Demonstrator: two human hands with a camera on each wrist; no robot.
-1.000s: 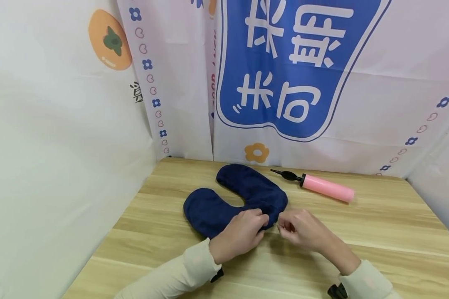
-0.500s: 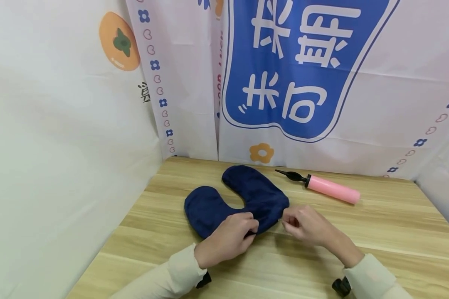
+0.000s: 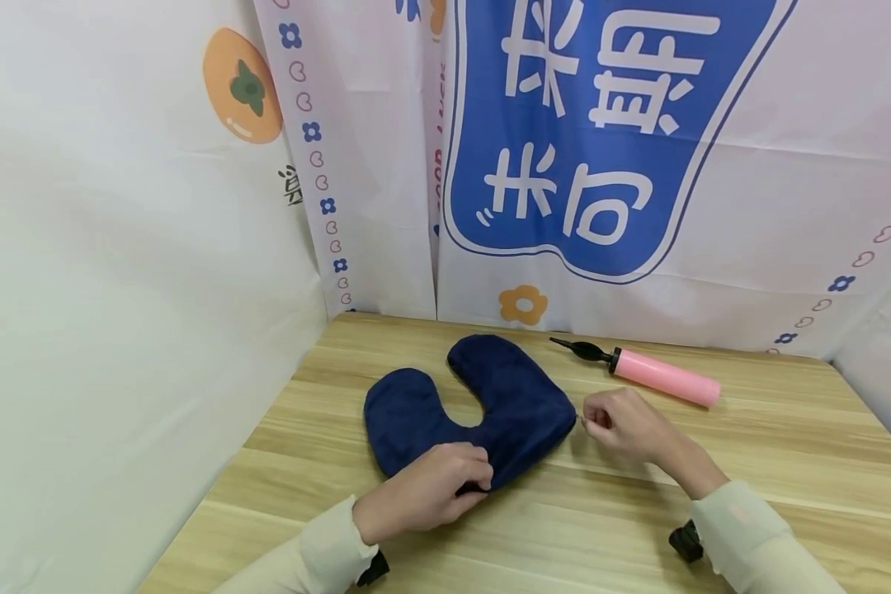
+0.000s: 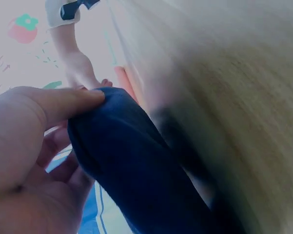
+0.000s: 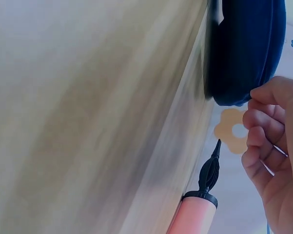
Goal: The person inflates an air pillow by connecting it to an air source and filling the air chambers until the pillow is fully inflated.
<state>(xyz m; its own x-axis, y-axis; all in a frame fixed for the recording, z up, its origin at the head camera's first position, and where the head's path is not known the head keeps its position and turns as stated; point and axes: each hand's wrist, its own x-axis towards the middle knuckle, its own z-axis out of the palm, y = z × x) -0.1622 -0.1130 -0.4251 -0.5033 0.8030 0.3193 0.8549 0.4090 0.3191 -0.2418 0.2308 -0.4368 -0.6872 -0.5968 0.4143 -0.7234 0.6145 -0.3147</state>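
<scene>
A navy blue U-shaped neck pillow [image 3: 523,404] lies on the wooden table, its opening facing the far left. My left hand [image 3: 431,487] grips its near edge; in the left wrist view the thumb presses on the blue fabric [image 4: 131,161] with fingers behind it. At the pillow's right corner, my right hand [image 3: 624,425] pinches a tiny zipper pull [image 3: 580,418] between thumb and forefinger. The right wrist view shows that hand at the end of a seam [image 5: 267,53] running along the pillow's side; the pull itself is mostly covered by the fingertips.
A pink hand pump [image 3: 664,377] with a black nozzle [image 3: 586,351] lies behind my right hand, near the table's back edge. A printed white cloth [image 3: 780,206] hangs behind the table, and a white sheet [image 3: 134,289] stands along the left side.
My right hand has slid rightward and away along the pillow's edge to its corner. My left hand has shifted left and nearer along the same edge, and the pillow has turned slightly.
</scene>
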